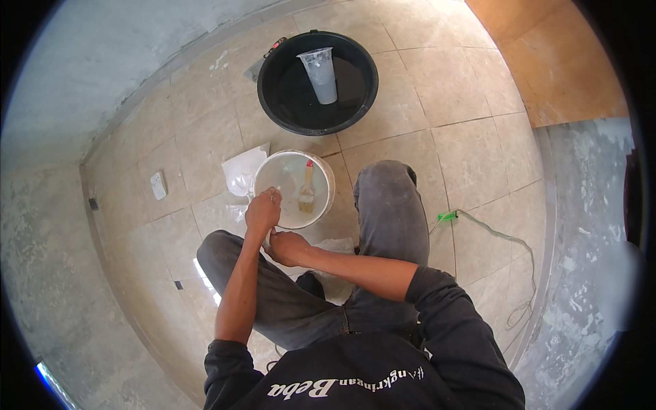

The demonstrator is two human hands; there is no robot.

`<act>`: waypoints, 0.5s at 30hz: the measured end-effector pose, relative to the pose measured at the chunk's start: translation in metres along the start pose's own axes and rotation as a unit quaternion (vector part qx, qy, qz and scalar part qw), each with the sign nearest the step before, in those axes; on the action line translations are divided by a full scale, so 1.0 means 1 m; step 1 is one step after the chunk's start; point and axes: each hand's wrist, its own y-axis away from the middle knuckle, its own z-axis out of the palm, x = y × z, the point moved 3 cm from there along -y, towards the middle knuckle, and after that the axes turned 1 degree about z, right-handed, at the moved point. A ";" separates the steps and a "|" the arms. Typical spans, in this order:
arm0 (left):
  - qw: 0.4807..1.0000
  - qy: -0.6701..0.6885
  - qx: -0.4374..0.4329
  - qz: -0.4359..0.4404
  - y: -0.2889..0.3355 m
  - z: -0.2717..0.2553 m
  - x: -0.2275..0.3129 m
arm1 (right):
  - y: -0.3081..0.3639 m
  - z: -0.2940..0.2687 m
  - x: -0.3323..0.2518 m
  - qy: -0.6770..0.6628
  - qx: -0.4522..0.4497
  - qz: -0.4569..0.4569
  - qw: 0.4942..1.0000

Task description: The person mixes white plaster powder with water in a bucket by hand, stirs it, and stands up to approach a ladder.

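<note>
Bright light, bowed edges (white glare on floor (471,160)).

Paintbrush (307,190) (red-tipped) inside white bucket (332,186).

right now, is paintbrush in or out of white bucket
In: the whole paintbrush shows inside the open top of the white bucket.

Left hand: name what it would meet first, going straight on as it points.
The left hand would probably meet the white bucket first, at its rim or inside; depth is unclear.
</note>
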 end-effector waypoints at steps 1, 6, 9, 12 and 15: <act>1.000 0.000 0.001 0.004 -0.001 0.001 0.000 | 0.000 -0.001 0.000 0.000 0.003 0.000 1.000; 1.000 -0.008 0.000 0.029 -0.004 0.004 -0.005 | -0.002 0.001 0.000 0.003 0.019 0.007 1.000; 1.000 -0.023 0.000 0.022 -0.005 0.006 -0.009 | 0.001 -0.001 -0.003 0.009 0.022 0.001 1.000; 1.000 -0.014 -0.003 0.009 -0.003 0.004 -0.007 | 0.002 -0.002 -0.004 0.009 0.024 0.008 1.000; 1.000 0.006 -0.005 -0.001 -0.003 0.003 -0.006 | 0.001 -0.002 -0.004 0.007 0.026 0.006 1.000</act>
